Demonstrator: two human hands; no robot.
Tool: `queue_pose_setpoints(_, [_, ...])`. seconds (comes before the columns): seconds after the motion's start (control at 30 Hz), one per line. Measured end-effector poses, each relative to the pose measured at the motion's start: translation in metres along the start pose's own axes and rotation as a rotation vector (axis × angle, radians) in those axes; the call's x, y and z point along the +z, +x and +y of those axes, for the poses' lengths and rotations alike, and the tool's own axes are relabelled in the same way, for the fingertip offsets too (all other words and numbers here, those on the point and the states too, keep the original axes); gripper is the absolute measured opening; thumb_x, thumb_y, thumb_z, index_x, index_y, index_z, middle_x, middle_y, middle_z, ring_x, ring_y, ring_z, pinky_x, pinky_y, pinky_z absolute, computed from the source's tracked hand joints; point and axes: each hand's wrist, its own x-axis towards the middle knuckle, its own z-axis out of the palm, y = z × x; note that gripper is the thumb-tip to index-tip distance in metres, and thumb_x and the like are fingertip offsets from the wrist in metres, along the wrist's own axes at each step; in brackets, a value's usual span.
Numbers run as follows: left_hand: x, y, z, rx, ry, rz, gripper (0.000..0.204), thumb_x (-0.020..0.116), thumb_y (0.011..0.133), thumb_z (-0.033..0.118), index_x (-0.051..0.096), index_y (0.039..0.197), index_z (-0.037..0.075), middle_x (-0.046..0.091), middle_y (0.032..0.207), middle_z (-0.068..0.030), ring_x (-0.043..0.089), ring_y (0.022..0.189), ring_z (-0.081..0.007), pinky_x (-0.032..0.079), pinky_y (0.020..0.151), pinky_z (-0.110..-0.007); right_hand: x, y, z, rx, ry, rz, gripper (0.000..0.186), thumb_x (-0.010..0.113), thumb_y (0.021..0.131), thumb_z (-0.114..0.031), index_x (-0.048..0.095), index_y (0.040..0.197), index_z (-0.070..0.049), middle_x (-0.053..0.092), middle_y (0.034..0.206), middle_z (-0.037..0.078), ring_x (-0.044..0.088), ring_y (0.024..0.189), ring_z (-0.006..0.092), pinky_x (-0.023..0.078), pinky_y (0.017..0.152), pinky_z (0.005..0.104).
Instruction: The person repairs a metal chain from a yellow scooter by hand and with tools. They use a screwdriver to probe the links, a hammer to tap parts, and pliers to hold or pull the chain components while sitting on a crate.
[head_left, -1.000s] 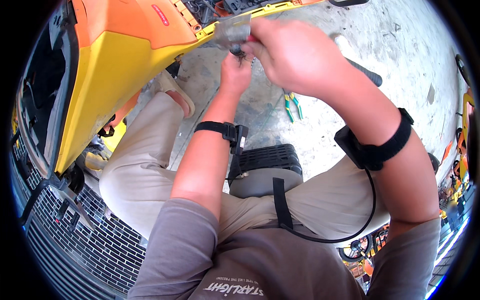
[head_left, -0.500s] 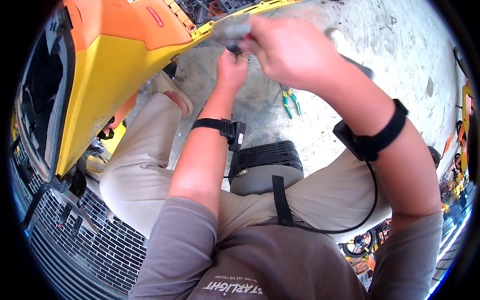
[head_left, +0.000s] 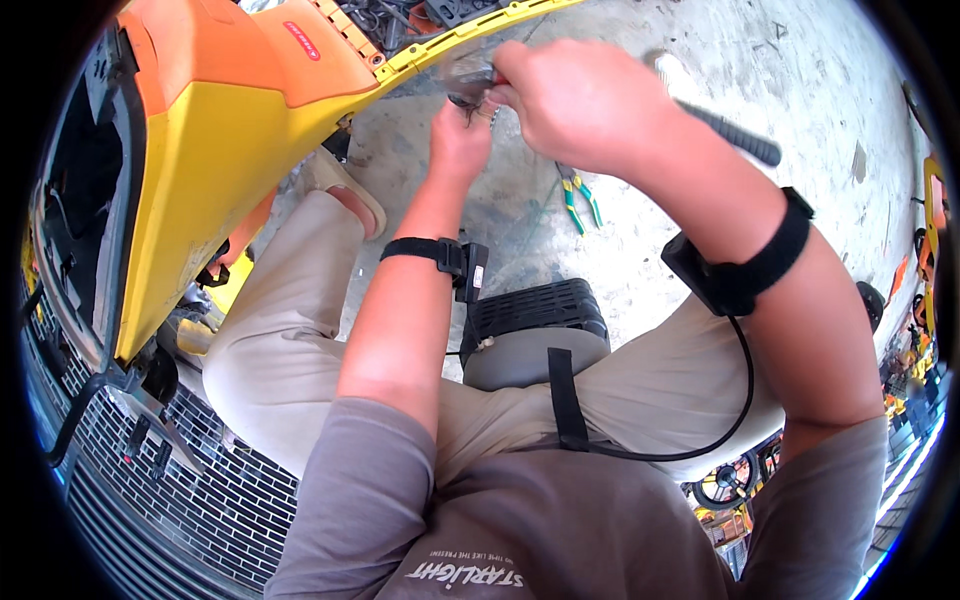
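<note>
My left hand (head_left: 460, 143) is closed around a small dark piece with thin wire-like strands (head_left: 470, 108); its kind cannot be made out. Just above and to the right, my right hand (head_left: 590, 100) is closed, its fingertips close to the left hand. From it a grey metal part (head_left: 468, 78), smeared by motion, reaches over the left fist. A black ribbed handle (head_left: 745, 137) sticks out behind my right forearm and seems to belong to the same tool. Green-and-yellow pliers (head_left: 578, 200) lie on the floor below the hands.
A large yellow and orange body panel (head_left: 205, 170) stands at the left, its yellow edge running above my hands. Dark parts (head_left: 400, 25) lie beyond it. A black slatted box (head_left: 535, 308) sits between my legs on the grey concrete floor (head_left: 830, 90).
The grey metal part has shifted slightly beside my left fist. More of the black handle now shows past my right forearm. Both hands stay close together; the pliers have not moved.
</note>
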Motion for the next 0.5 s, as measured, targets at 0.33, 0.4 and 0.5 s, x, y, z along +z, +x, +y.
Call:
queue_pose_setpoints(0.33, [-0.002, 0.001, 0.0, 0.023, 0.15, -0.064, 0.022, 0.068, 0.094, 0.014, 0.065, 0.111, 0.0, 0.073, 0.097, -0.0141, 0.068, 0.09, -0.0183, 0.052, 0.083, -0.034, 0.006, -0.003, -0.003, 0.053, 0.027, -0.049, 0.023, 0.062, 0.093, -0.023, 0.065, 0.106, -0.005, 0.071, 0.087, 0.02, 0.069, 0.082, 0.0403, 0.054, 0.071, 0.0498])
queue_pose_setpoints(0.4, [-0.004, 0.004, -0.007, 0.014, 0.175, -0.041, 0.025, 0.068, 0.094, 0.016, 0.065, 0.112, 0.0, 0.074, 0.098, -0.0151, 0.068, 0.091, -0.0185, 0.052, 0.083, -0.034, -0.005, -0.001, -0.009, -0.009, 0.047, 0.026, 0.023, 0.062, 0.092, -0.023, 0.065, 0.106, -0.004, 0.071, 0.087, 0.021, 0.069, 0.083, 0.0402, 0.054, 0.072, 0.0496])
queue_pose_setpoints(0.5, [-0.005, 0.005, 0.008, -0.133, 0.073, -0.045, 0.029, 0.068, 0.093, 0.019, 0.065, 0.113, -0.001, 0.074, 0.098, -0.0161, 0.069, 0.092, -0.0183, 0.052, 0.083, -0.034, -0.034, 0.001, -0.028, -0.043, 0.149, 0.174, 0.027, 0.068, 0.084, -0.022, 0.069, 0.105, -0.006, 0.073, 0.091, 0.017, 0.071, 0.087, 0.0373, 0.057, 0.075, 0.0457])
